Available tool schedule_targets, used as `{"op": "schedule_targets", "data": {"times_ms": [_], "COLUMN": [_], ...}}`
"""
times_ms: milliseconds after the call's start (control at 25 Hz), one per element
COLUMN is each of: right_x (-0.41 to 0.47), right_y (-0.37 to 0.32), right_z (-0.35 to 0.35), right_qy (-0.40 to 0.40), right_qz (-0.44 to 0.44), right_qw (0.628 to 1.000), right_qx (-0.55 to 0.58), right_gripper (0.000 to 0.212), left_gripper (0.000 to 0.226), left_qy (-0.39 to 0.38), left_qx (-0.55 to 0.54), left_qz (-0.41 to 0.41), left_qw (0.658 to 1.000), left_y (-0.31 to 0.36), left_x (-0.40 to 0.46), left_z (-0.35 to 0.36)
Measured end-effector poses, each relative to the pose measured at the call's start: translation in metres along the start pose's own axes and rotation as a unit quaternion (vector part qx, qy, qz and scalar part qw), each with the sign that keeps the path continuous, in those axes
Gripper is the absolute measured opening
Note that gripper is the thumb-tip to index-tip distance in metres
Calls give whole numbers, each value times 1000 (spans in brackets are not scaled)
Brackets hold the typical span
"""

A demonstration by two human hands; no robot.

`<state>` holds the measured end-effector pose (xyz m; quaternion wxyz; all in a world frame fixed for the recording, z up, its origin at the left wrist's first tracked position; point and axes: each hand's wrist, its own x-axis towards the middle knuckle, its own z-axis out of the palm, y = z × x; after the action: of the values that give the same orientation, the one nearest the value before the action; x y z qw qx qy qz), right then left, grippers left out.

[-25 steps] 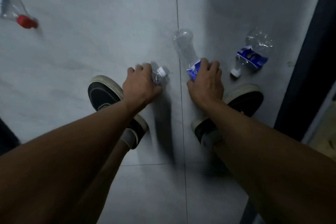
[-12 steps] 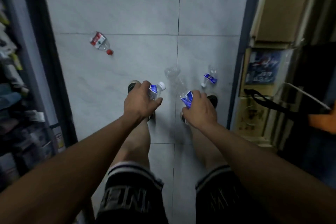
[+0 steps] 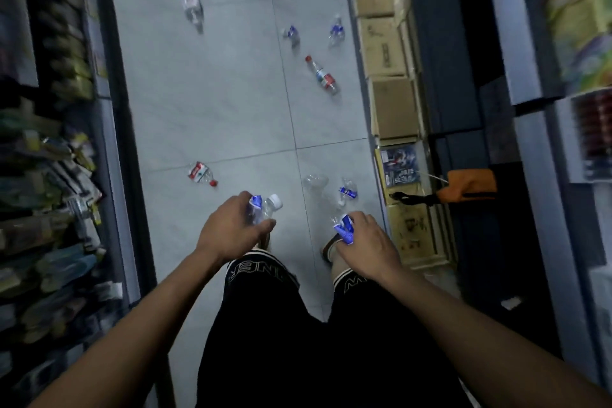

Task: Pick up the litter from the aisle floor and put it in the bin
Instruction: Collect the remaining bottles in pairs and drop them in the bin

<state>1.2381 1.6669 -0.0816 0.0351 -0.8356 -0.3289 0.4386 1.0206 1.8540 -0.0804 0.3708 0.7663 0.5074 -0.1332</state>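
Person's left hand [image 3: 231, 228] is wrapped around a white-capped bottle [image 3: 263, 209] and the right hand [image 3: 367, 242] grips a crushed blue-label bottle [image 3: 342, 227], with another blue-label bottle [image 3: 347, 192] on the floor [image 3: 231, 109] just past the right hand.

Dim aisle, motion-blurred and warped at edges.

I see clear glossy plastic bottles [image 3: 323, 74], crinkled; floor tiles [image 3: 231, 103] smooth, faint sheen; matt cardboard boxes [image 3: 385, 50]; my shorts [image 3: 298, 341] matt black cloth
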Motion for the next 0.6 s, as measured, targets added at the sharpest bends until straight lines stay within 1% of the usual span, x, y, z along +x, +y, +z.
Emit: {"op": "schedule_targets", "data": {"times_ms": [160, 320, 440, 520, 600], "right_x": [-59, -117, -169, -204, -239], "right_y": [-11, -28, -39, -42, -40], "right_z": [22, 61, 101, 134, 169], "right_qy": [56, 104, 133, 145, 162], "right_qz": [51, 128, 169, 196, 238], "right_qw": [996, 981, 959, 949, 931], "right_qx": [44, 105, 183, 199, 224], "right_gripper": [54, 51, 40, 43, 47], "left_gripper": [41, 42, 47, 47, 48], "left_qy": [-41, -94, -118, -146, -179], "left_qx": [21, 108, 181, 227, 272], "left_qz": [61, 144, 214, 253, 286], "left_qw": [997, 979, 953, 929, 901], "left_y": [-9, -30, -52, -67, -68], "left_x": [-33, -51, -61, -66, -73], "left_z": [-16, -43, -61, -69, -69]}}
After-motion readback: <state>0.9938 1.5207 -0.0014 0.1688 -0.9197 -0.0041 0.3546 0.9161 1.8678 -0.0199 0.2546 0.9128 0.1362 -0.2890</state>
